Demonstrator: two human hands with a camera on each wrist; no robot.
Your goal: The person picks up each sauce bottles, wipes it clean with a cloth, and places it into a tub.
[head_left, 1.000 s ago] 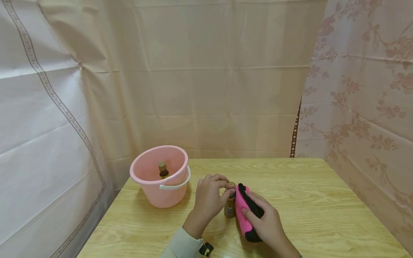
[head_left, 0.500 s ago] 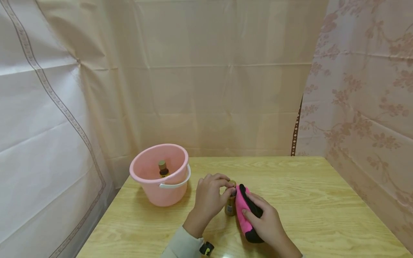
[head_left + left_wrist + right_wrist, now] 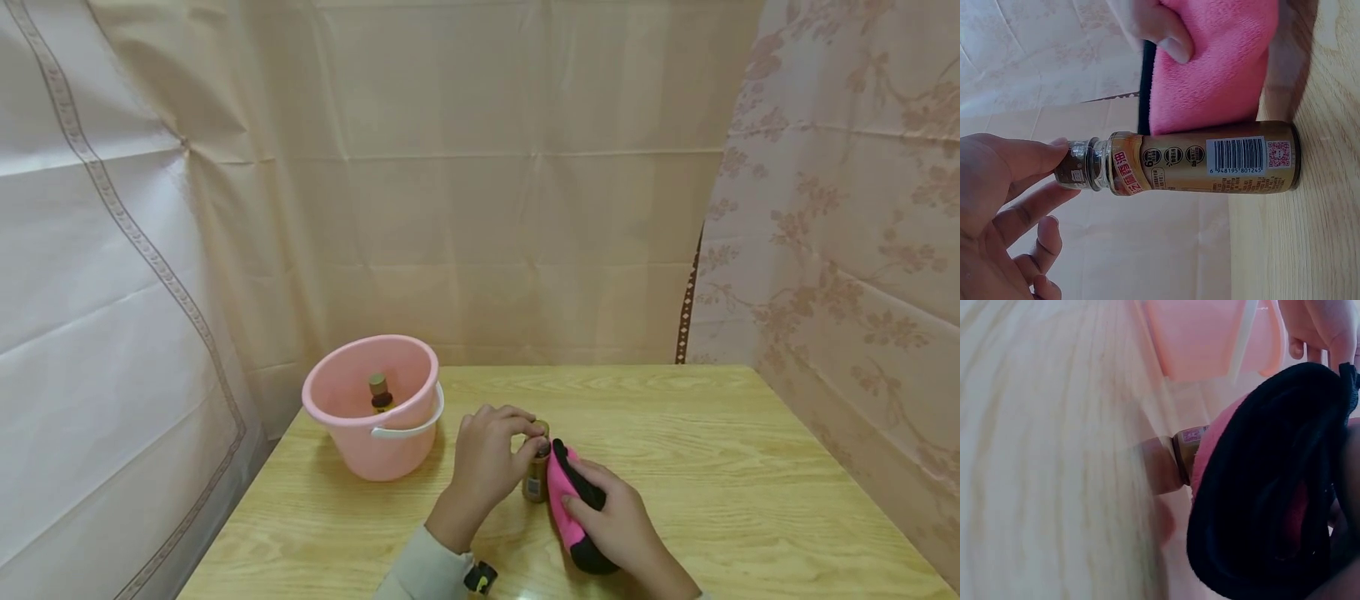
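A small brown-gold sesame oil bottle (image 3: 1210, 159) stands upright on the table. My left hand (image 3: 486, 458) pinches its cap (image 3: 1077, 165) between thumb and fingertips. The bottle's barcode and printed label show in the left wrist view. In my right hand (image 3: 618, 517) is a folded, fuzzy pink cloth (image 3: 1219, 69) with black edging. Its pink side lies against the bottle's side. From the right wrist, the black edge (image 3: 1260, 475) of the cloth hides most of the bottle, leaving only its base part visible.
To the left stands a pink bucket (image 3: 375, 450) with a white handle (image 3: 408, 432). Inside it is another bottle (image 3: 379, 392) with a gold-brown cap. The wooden table (image 3: 720, 467) has curtains behind and at both sides.
My right hand has drawn the cloth slightly down along the bottle, towards me. My left hand stays on the cap, and the bottle has barely moved.
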